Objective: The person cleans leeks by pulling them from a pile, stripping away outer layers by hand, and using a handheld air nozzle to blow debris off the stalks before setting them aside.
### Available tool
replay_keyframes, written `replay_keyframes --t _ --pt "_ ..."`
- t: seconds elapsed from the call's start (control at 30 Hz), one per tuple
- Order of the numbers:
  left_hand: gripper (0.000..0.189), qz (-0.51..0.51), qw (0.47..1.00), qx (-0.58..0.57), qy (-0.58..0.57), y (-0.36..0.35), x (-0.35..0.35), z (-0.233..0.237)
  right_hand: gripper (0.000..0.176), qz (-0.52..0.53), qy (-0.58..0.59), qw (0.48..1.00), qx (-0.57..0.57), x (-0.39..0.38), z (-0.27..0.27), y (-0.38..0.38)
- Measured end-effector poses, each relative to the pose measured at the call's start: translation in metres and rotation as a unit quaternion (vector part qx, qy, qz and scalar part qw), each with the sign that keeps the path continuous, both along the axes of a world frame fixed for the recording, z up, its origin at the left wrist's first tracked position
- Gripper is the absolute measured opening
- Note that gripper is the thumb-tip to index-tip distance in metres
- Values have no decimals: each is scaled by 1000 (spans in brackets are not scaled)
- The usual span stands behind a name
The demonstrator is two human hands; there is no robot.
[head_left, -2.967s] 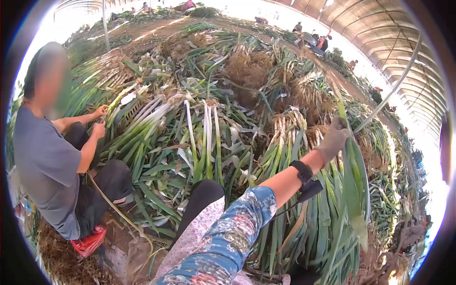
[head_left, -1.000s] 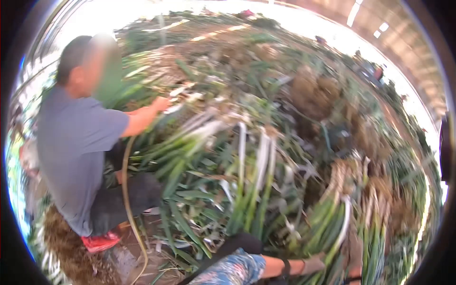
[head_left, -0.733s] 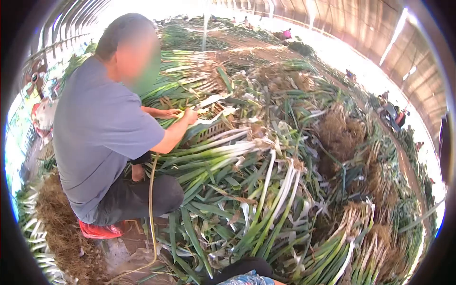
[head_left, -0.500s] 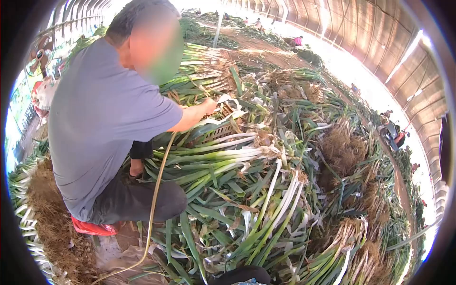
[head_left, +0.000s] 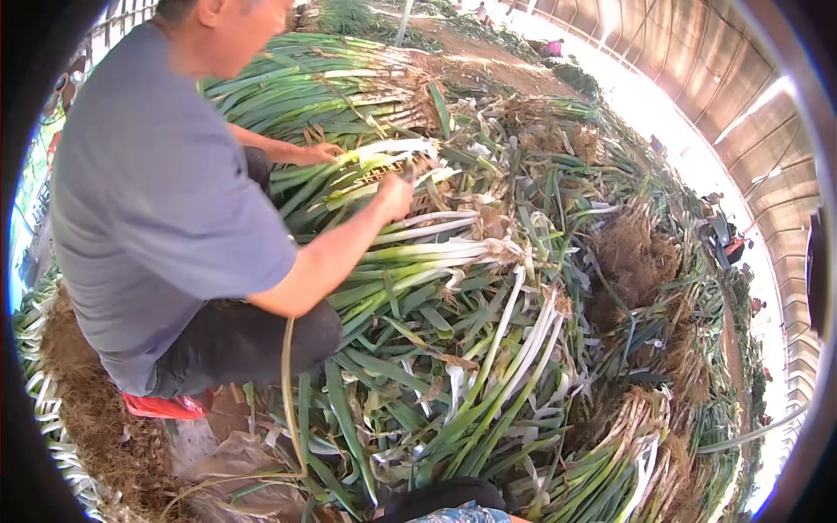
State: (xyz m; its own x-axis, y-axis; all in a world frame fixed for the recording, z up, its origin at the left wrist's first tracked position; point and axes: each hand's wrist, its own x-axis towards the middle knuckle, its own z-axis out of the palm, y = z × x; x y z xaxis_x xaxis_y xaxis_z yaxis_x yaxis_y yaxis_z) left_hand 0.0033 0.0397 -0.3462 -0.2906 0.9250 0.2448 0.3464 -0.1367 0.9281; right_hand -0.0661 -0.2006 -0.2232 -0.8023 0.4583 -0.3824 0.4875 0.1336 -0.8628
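Observation:
Neither of my hands is in view. At the bottom edge only a dark rounded piece of clothing and a blue patterned sleeve show. Nearest to them lie long white-stemmed green onions on a bed of loose leaves, their roots pointing away. To the right is another bundle of green onions. A co-worker in a grey shirt squats at the left. The co-worker's one hand is over stalks by a brown plastic crate; the other hand rests on the leaves.
A red seat is under the co-worker. A pale hose-like strip curves down beside the co-worker's knee. Root piles and more bundles cover the ground to the right, along the curved tunnel wall.
The co-worker has shifted left and higher in view, and both of their hands now show over the stalks by the crate. More of the blue sleeve shows at the bottom edge.

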Motion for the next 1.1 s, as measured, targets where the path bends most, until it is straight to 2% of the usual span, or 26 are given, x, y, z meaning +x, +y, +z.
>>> replay_keyframes --t 0.27,0.33,0.37,0.4,0.43,0.47,0.53,0.57,0.63,0.67,0.7,0.73,0.8,0.9,0.93,1.03,1.1 --pt "28 0 999 1 45 18 22 -28 38 -118 50 991 -24 39 5 47" --pt "29 26 990 12 135 35 22 -55 39 -152 70 985 -33 51 7 63" --pt "28 36 938 -24 343 40 25 -64 39 -170 83 981 -37 58 9 71" --pt "31 69 985 -27 158 37 27 -66 40 -179 98 978 -47 66 7 82" --pt "42 55 996 -22 69 23 26 -53 40 -200 112 972 -51 73 8 90" --pt "55 52 996 -51 -45 -21 18 -16 41 -216 131 966 -55 86 7 103" --pt "82 83 963 -151 -208 -123 -16 77 42 -246 179 951 -59 121 4 131" --pt "79 164 972 -94 -136 -132 -14 77 43 -253 211 942 -56 145 -2 150" --pt "58 230 972 -42 -13 -141 -18 79 44 -228 274 933 -48 190 -16 179" --pt "49 209 972 -96 56 -156 -25 102 45 -215 299 926 -82 206 -20 184" --pt "43 222 968 -55 106 -150 -21 91 42 -215 299 905 -215 202 -6 173" --pt "41 204 969 -41 135 -149 -21 90 39 -254 317 879 -249 202 -1 168" --pt "44 146 986 -83 20 -156 -19 100 38 -321 230 861 -321 193 39 142" --pt "52 70 970 -190 -132 -147 -15 92 35 -326 194 881 -282 206 29 148" --pt "45 38 956 -119 -267 -137 -10 72 34 -297 170 911 -230 209 29 151" --pt "35 4 879 -85 -470 -130 -7 61 32 -205 96 973 -37 216 25 168" --pt "32 -31 824 -96 -558 -136 -17 67 32 -226 58 971 -50 210 44 168"
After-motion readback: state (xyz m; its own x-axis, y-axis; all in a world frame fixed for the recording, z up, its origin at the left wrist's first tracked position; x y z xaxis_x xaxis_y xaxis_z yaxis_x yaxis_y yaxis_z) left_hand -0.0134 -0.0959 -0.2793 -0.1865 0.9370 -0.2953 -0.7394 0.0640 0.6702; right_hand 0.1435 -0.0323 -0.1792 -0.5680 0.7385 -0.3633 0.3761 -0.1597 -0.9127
